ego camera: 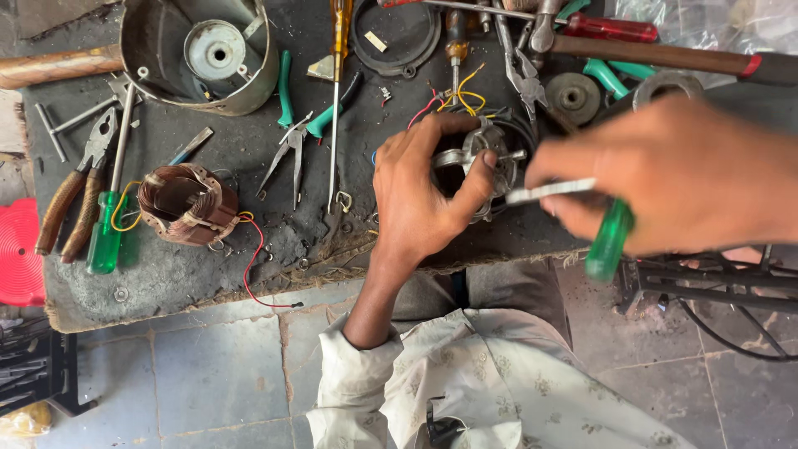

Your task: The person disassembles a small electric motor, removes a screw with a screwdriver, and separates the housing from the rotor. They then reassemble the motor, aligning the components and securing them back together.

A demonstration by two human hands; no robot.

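The small motor assembly [482,162] sits on the counter [208,274] near its front edge, and my left hand [420,195] is closed around it, thumb hooked over its metal front and fingers wrapped behind. My right hand [682,179] is clamped on a green-handled screwdriver [594,220], whose pale shaft reaches in toward the motor's face just beside my left thumb. The right hand is blurred, so I cannot tell exactly where the tip lands.

My main worry is that tip. If it slips off whatever it bears on, I judge it would run straight into my left thumb, which lies right in its line. The red and yellow wires [453,100] just beyond my left grip could also be nicked or tugged loose if the motor twists in my hold.

The motor is close to the counter's front edge below my left wrist; a hard push could drive it toward my lap. Left of that grip lie loose tweezers [287,158] and a long yellow-handled screwdriver [335,91], near enough to be knocked. Further left, well apart, a copper winding [187,204], pliers [79,187] and a round metal housing [199,54] look safe.
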